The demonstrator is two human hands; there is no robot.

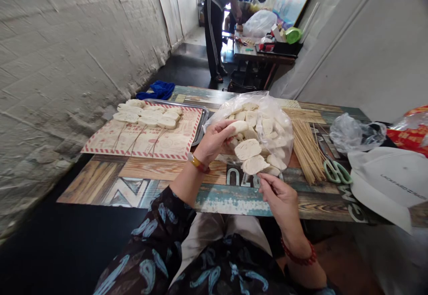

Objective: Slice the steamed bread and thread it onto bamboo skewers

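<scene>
My left hand (216, 140) holds a pale, oval slice (239, 127) between thumb and fingers, over an open clear plastic bag (282, 121) full of similar slices. My right hand (276, 192) is pinched at the lower end of two slices (251, 156) lined up one above the other; the stick they seem to be on is mostly hidden. On the left, skewered slices (147, 114) lie in rows on printed paper (100, 140) over a metal tray (203, 116), their thin sticks pointing toward me.
Bare wooden skewers (307, 152) lie right of the bag, beside green-handled scissors (337, 172). A white cap (384, 179), crumpled plastic (356, 132) and a red package (409, 130) occupy the right side. Blue cloth (157, 90) sits behind the tray. A person (214, 23) stands at a farther table.
</scene>
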